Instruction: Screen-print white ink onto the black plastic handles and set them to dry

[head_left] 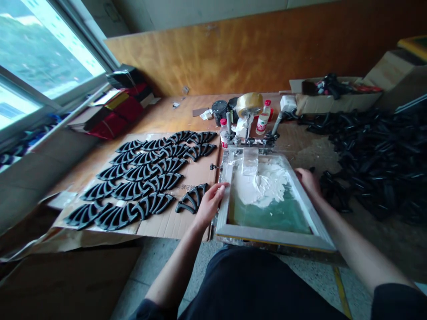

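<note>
A screen printing frame (276,238) with pale metal rails and a green mesh lies in front of me. Thick white ink (271,184) is smeared over the mesh's upper half, below a pale squeegee block (250,161). My left hand (211,202) is closed at the left rail, thumb on top and the other fingers partly hidden. Against the right rail, my right hand (307,182) is curled, its fingertips hidden by the rail. A small black tip shows just beyond that hand. Curved black handles (191,199) lie in a short row beside my left hand.
Rows of black handles (147,178) cover a cardboard sheet (156,229) at left. A large pile of black parts (370,160) fills the right side. Behind the frame stand a clamp, a tape roll (249,103), bottles (262,119) and a dark jar (220,111). An open carton (336,103) sits behind the pile.
</note>
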The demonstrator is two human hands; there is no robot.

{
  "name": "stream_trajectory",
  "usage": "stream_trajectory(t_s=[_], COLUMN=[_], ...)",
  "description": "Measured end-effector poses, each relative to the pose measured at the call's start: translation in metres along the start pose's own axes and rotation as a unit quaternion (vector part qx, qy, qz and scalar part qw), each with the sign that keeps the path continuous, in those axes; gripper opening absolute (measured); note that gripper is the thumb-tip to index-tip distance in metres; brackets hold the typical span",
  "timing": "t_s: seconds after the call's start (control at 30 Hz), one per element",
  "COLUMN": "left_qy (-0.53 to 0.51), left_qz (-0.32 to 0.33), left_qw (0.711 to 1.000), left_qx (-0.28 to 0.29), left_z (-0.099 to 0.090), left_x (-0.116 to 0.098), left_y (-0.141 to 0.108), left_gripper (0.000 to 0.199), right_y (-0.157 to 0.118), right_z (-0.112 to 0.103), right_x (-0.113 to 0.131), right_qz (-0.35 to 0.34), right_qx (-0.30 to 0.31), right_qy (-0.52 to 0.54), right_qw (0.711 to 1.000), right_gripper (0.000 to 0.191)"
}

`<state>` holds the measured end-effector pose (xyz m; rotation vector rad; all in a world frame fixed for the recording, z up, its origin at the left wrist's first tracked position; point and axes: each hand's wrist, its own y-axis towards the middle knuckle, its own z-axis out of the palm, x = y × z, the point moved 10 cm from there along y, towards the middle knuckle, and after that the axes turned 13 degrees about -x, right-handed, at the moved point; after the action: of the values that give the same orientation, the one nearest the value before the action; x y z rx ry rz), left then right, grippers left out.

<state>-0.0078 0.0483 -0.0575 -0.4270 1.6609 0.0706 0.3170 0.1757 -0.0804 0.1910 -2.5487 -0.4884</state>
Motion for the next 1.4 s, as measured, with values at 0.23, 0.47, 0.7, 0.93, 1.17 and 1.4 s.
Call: stream_trajectory(t_s=[0.23, 0.47, 0.7, 0.93, 1.17, 1.4], left_qy=[0.097, 0.114, 0.113, 0.101, 0.046, -0.108], left_qz=[-0.044, -0.047, -0.045, -0.044, -0.065, 0.037], left_qw=[0.993, 0.992, 0.992, 0.993, 0.997, 0.991], left_qx=[-0.049, -0.042, -0.044, -0.043, -0.006, -0.065], left_z=[0.005, 0.003, 0.003, 0.004, 0.003, 0.0], left_x=[0.09, 0.096, 0.096, 0.093, 0.058, -0.048], left_y=[0.009, 0.012, 0.013, 0.011, 0.003, 0.011], left_gripper=[0.068, 0.063, 0.062, 0.063, 0.074, 0.059], right_y=[0.027, -0.058, -0.074, -0.101, 0.014, 0.091], right_z=[0.023, 0.044, 0.029, 0.029, 0.018, -0.053], right_x=[0.134, 0.168, 0.167, 0.156, 0.157, 0.015], right_qz=[-0.173, -0.323, -0.369, -0.364, -0.219, 0.036], right_qx=[-0.007, 0.164, 0.198, 0.143, 0.066, -0.11], right_qy=[0.0, 0.026, 0.082, 0.13, 0.084, 0.065], right_qw=[0.985, 0.932, 0.904, 0.911, 0.97, 0.991], right_gripper=[0.059, 0.017, 0.022, 0.035, 0.055, 0.039])
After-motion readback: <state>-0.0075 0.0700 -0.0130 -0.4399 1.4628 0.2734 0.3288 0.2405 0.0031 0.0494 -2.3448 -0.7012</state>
